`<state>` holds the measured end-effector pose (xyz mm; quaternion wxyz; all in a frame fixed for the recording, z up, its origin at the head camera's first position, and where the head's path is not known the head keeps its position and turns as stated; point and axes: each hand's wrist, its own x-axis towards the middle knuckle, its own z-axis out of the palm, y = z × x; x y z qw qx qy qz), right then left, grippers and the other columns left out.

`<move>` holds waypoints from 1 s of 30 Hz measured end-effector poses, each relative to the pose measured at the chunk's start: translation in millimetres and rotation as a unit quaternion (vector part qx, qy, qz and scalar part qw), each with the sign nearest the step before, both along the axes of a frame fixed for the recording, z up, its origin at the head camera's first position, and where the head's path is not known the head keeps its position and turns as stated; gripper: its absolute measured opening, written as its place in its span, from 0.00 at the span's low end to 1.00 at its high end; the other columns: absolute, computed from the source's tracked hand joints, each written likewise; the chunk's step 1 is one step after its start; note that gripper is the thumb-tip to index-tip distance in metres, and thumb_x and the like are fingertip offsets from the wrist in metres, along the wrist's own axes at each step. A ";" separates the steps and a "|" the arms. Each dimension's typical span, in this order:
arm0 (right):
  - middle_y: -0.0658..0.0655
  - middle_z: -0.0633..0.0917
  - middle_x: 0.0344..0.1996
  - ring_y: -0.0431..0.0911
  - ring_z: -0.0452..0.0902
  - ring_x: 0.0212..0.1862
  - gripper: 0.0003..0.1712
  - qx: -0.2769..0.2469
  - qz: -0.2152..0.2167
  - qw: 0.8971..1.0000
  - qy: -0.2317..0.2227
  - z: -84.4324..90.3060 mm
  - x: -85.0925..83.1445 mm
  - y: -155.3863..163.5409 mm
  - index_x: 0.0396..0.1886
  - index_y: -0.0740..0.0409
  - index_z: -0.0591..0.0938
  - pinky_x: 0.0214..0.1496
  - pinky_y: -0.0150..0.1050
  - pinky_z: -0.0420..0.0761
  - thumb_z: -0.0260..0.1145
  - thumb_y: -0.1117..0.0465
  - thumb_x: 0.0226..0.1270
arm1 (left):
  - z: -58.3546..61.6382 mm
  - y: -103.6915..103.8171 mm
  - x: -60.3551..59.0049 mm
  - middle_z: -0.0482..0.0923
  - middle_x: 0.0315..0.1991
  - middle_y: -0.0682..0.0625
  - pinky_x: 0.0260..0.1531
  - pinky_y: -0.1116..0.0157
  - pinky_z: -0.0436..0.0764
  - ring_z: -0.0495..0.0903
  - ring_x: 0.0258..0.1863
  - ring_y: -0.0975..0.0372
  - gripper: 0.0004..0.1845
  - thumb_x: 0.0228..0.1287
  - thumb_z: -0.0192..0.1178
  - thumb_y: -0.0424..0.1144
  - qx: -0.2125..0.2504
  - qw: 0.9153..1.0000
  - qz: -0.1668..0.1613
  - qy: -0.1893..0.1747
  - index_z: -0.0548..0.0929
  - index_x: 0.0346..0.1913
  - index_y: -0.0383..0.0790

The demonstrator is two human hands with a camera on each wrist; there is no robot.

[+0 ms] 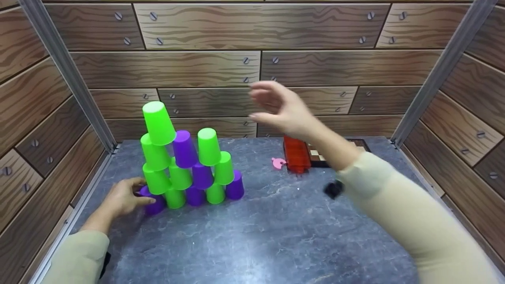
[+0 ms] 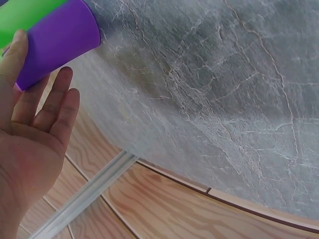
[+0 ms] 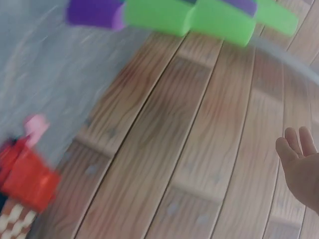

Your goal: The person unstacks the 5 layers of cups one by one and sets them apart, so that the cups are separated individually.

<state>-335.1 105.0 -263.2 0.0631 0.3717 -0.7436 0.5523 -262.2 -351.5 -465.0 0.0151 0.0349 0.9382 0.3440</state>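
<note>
1. The left hand (image 1: 124,197) rests on the surface (image 1: 252,236) at the left foot of the cup pyramid (image 1: 185,165), fingers (image 2: 52,102) straight and slightly apart, touching the bottom-left purple cup (image 2: 57,42).
2. The right hand (image 1: 282,108) is raised in the air right of the pyramid, blurred, fingers loosely apart, holding nothing.
3. Further right of the pyramid lie a red box (image 1: 296,156), a pink piece (image 1: 278,162) and a checkered board (image 1: 321,156).

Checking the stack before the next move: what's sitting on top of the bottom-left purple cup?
A green cup rests on the purple cup, more green above. The left hand covers the cup's left side, so contact there is hidden.
</note>
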 end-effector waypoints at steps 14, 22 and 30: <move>0.55 0.84 0.60 0.45 0.79 0.64 0.37 0.023 0.054 0.998 -0.006 14.5 -2.1 -141.1 0.71 0.56 0.77 0.67 0.35 0.79 0.80 0.64 0.63 | 3.5 6.0 -2.1 0.87 0.52 0.31 0.59 0.40 0.81 0.85 0.54 0.39 0.29 0.57 0.81 0.37 0.006 1.000 -0.009 0.013 0.83 0.59 0.28; 0.53 0.83 0.62 0.41 0.79 0.64 0.37 0.056 0.041 0.997 -0.024 -0.7 0.5 -183.2 0.72 0.50 0.77 0.64 0.34 0.80 0.80 0.63 0.65 | 3.4 4.3 -1.6 0.87 0.51 0.32 0.58 0.41 0.82 0.86 0.54 0.40 0.27 0.58 0.80 0.36 0.016 1.000 -0.011 0.013 0.83 0.58 0.29; 0.51 0.84 0.60 0.39 0.81 0.59 0.36 0.069 0.043 0.996 -0.028 -17.6 0.3 -200.2 0.72 0.50 0.76 0.60 0.35 0.83 0.79 0.65 0.67 | -0.9 1.0 0.5 0.87 0.51 0.33 0.57 0.41 0.83 0.86 0.53 0.41 0.28 0.57 0.81 0.37 0.013 1.000 -0.002 0.010 0.83 0.58 0.28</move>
